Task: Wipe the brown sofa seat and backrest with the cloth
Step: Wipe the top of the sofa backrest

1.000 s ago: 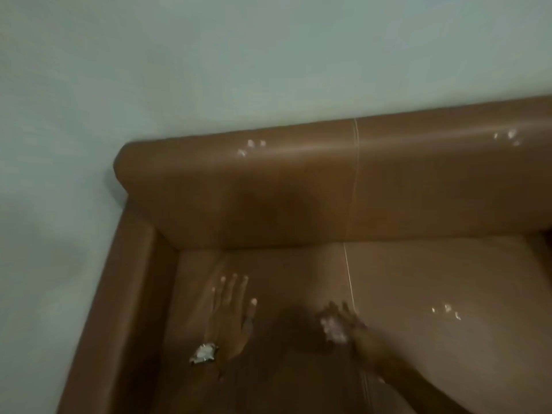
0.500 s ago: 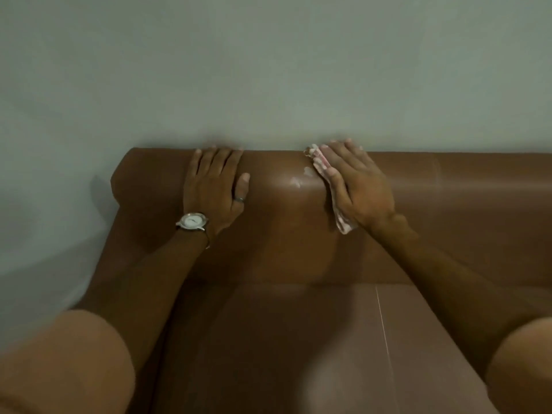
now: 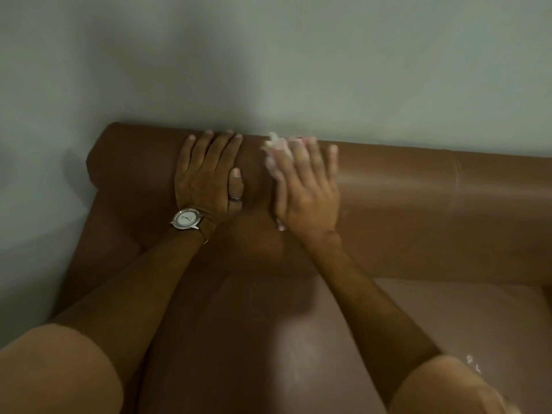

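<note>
The brown sofa backrest [image 3: 418, 189] runs across the middle of the view, with the seat [image 3: 268, 339] below it. My left hand [image 3: 207, 177] lies flat and empty on the top of the backrest near its left end, a watch on the wrist and a ring on the thumb. Beside it, my right hand [image 3: 304, 189] presses a pale pink-white cloth [image 3: 276, 149] against the backrest top. The hand is blurred and covers most of the cloth. Only the cloth's upper edge and a small bit by the wrist show.
A pale grey-green wall [image 3: 268, 55] rises directly behind the backrest and along the left. The sofa's left armrest [image 3: 86, 234] borders the seat. Small white specks [image 3: 472, 361] lie on the seat at the lower right.
Both hands went from the seat up to the backrest top. Since half a second ago my right hand with the cloth has slid left toward my left hand, over the white smear seen there.
</note>
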